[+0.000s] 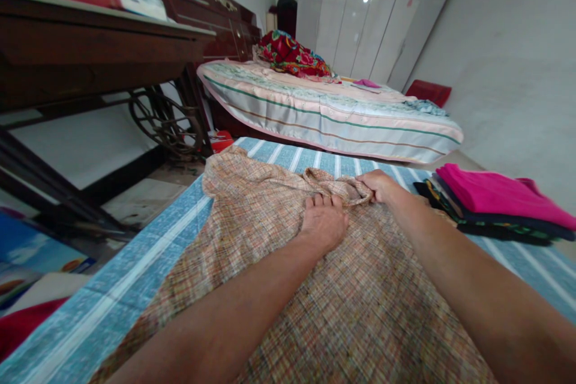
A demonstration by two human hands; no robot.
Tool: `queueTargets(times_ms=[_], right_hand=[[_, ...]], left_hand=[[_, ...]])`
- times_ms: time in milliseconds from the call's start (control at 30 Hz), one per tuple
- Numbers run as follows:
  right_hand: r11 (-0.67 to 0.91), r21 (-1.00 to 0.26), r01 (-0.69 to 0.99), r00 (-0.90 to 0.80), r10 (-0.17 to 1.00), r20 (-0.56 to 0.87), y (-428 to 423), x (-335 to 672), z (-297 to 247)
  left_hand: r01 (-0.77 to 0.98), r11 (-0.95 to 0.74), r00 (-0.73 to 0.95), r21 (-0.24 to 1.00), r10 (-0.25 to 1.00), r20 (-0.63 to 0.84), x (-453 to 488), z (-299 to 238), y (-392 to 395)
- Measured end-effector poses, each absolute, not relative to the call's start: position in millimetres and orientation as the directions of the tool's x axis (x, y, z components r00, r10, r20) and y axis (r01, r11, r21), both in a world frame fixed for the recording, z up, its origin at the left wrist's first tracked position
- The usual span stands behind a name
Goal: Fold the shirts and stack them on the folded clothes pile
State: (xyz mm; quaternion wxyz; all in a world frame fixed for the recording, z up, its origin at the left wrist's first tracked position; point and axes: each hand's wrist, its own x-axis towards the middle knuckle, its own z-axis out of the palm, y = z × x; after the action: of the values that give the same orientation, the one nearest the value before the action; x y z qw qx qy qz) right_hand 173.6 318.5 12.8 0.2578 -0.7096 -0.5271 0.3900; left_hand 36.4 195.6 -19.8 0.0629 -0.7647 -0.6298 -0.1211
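A brown and tan checked shirt (360,306) lies spread over a blue bed cover with white stripes (130,270), its collar end away from me. My left hand (324,222) rests on the cloth just below the collar, palm down with fingers laid out. At the collar's right side, my right hand (378,185) has its fingers closed on the shirt's edge. The collar (330,179) is raised and loosely folded between the two hands. The shirt's lower part runs beneath my forearms and out of view.
Folded clothes (499,198) with a bright pink piece on top are stacked at the right. Beyond stands another bed (324,114) with a red floral quilt (292,54). An old sewing machine table (90,42) is at the left; a white wardrobe (355,18) is behind.
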Motion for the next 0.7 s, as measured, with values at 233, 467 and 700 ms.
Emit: queueTargets(times_ms=[233, 467, 700], right_hand=[[0.033, -0.389, 0.921, -0.01, 0.998, 0.062, 304, 161, 31], [0.232, -0.141, 0.962, -0.241, 0.969, -0.048, 301, 145, 37], [0.195, -0.387, 0.901, -0.271, 0.95, -0.153, 324, 161, 52]], left_hand=[[0.98, -0.19, 0.171, 0.058, 0.957, 0.236, 37, -17, 195], [0.98, -0.184, 0.161, 0.08, 0.959, 0.234, 38, -16, 194], [0.976, -0.21, 0.184, 0.054, 0.936, 0.299, 37, -16, 190]])
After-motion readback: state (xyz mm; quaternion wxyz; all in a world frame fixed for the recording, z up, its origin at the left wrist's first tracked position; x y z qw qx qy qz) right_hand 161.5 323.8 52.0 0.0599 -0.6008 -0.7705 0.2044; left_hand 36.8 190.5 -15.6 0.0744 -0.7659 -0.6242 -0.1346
